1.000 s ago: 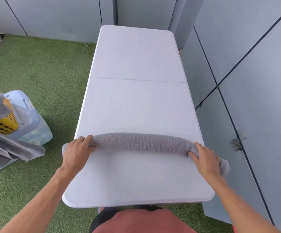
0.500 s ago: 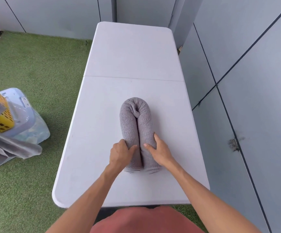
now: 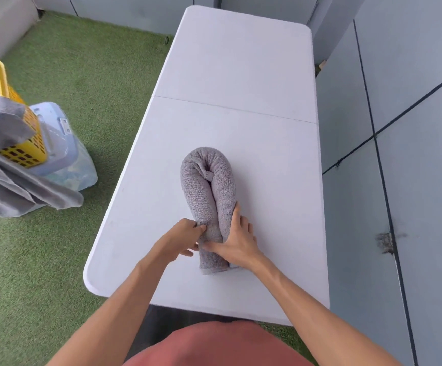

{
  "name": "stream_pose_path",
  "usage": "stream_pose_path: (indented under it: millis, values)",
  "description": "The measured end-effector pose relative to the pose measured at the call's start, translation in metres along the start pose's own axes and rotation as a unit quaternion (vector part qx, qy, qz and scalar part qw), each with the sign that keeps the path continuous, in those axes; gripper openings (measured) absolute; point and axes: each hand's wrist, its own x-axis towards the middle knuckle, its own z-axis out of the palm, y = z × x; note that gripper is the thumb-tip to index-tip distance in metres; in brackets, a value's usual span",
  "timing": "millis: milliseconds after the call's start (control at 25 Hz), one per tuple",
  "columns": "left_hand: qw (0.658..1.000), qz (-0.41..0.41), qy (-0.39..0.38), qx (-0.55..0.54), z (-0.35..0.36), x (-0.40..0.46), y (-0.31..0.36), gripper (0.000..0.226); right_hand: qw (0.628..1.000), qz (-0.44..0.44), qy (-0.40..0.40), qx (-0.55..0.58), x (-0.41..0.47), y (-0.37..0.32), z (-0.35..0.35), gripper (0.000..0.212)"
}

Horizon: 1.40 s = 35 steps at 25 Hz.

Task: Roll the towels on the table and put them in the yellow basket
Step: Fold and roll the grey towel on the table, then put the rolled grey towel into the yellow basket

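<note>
A grey rolled towel [image 3: 207, 186], bent double into a U with the bend pointing away from me, lies on the white folding table [image 3: 235, 62]. My left hand [image 3: 180, 237] pinches the left strand near its loose ends. My right hand [image 3: 237, 240] lies over the right strand, thumb pressed across both strands. The yellow basket [image 3: 16, 122] stands at the far left on the grass, with grey towels [image 3: 6, 125] draped over and around it.
The basket rests on a pale blue plastic bin [image 3: 61, 143] on the green artificial grass [image 3: 56, 260]. Grey wall panels [image 3: 412, 154] run close along the table's right side. My red shirt [image 3: 214, 344] fills the bottom edge.
A second ago the roll lay straight across the table with a hand at each end. It was then bent double, and now both hands hold the loose ends together; the view has shifted right.
</note>
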Motion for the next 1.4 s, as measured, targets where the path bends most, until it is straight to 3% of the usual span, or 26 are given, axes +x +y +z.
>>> stream_pose_path:
  millis: [160,320,480,640,800,1160,1400]
  values:
    - [0.993,-0.024,-0.073,0.087,-0.049,-0.005,-0.007,0.032,0.981,-0.031,0.074,-0.179,0.008,-0.039,0.027,0.150]
    - [0.994,0.005,-0.061,0.094,-0.105,-0.001,-0.033,0.038,0.960,-0.049,0.137,-0.238,0.024,-0.094,0.066,0.129]
    - [0.985,0.084,0.063,0.134,-0.194,-0.007,-0.094,0.052,0.969,-0.070,0.132,-0.197,0.043,-0.178,0.119,0.117]
    - [0.948,0.081,0.250,0.179,-0.309,-0.025,-0.170,0.043,0.981,-0.088,0.075,-0.156,0.064,-0.284,0.179,0.113]
    - [0.912,0.068,0.358,0.189,-0.426,-0.028,-0.229,0.039,0.987,-0.121,0.015,-0.104,0.089,-0.395,0.235,0.113]
    - [0.870,0.061,0.465,0.150,-0.634,0.028,-0.265,0.030,0.963,-0.216,-0.015,-0.162,0.228,-0.611,0.295,0.112]
    - [0.893,0.013,0.436,0.106,-0.752,0.114,-0.255,0.039,0.911,-0.271,-0.032,-0.310,0.389,-0.756,0.318,0.109]
